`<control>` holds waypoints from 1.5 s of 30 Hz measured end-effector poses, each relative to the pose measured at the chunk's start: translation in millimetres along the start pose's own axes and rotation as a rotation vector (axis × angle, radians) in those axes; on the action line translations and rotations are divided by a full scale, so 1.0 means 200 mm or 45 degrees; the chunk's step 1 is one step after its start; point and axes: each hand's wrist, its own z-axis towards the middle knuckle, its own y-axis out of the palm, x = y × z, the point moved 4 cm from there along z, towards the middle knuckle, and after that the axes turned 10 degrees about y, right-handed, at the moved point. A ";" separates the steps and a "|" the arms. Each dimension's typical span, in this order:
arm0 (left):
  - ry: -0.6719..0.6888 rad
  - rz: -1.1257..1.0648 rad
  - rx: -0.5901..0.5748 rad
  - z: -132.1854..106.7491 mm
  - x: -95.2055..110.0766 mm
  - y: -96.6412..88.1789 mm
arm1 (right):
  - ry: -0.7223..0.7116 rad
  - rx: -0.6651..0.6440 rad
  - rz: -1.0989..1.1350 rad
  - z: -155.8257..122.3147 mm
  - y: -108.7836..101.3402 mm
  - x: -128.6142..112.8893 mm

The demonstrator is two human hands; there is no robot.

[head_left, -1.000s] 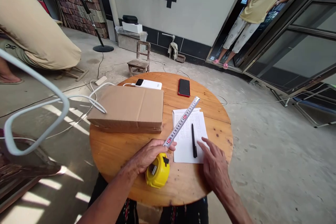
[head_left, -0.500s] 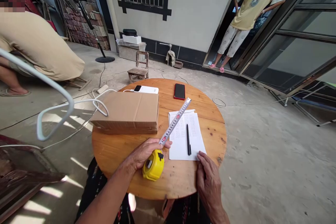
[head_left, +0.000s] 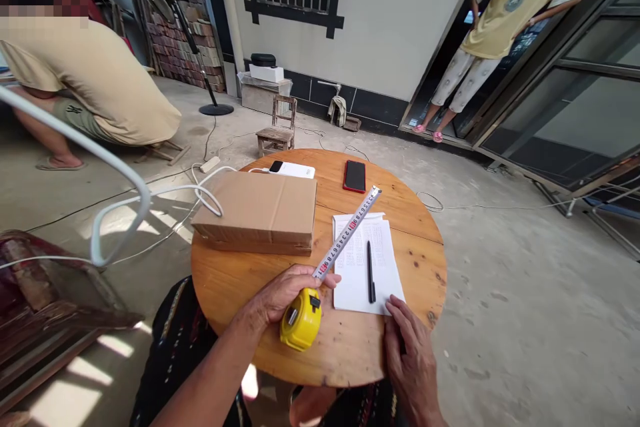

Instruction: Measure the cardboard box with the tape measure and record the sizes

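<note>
My left hand (head_left: 290,290) grips a yellow tape measure (head_left: 301,320), its thumb and fingers at the mouth where the blade comes out. The silver blade (head_left: 346,235) is drawn out and slants away to the upper right, passing over sheets of white paper (head_left: 350,290). On the paper lies a black pen (head_left: 371,272). My right hand (head_left: 407,350) rests at the paper's near right corner, fingers loosely stretched, fingertips touching the corner, holding nothing. Left of the blade stands a closed brown cardboard box (head_left: 260,213).
On the round wooden table (head_left: 420,240) also lie a phone (head_left: 355,175) and a white power bank (head_left: 295,169). A white cable (head_left: 120,167) loops in from the left. A small wooden chair (head_left: 277,130) stands beyond. One person (head_left: 95,80) sits left; another (head_left: 500,27) stands in the doorway.
The view has turned a little to the left, so everything sits farther right in the picture. Both hands, the tape measure and the paper keep their places on the table.
</note>
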 end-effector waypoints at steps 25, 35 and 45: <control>0.160 0.128 0.771 -0.67 0.21 -0.46 | -0.051 -0.317 0.233 0.52 0.15 -0.66; 0.085 -0.219 0.531 -0.61 0.26 -0.35 | -0.273 -0.417 0.120 0.86 0.18 -0.84; -0.035 -0.261 0.627 -0.59 0.35 -0.28 | -0.652 -0.484 0.005 0.82 0.19 -1.08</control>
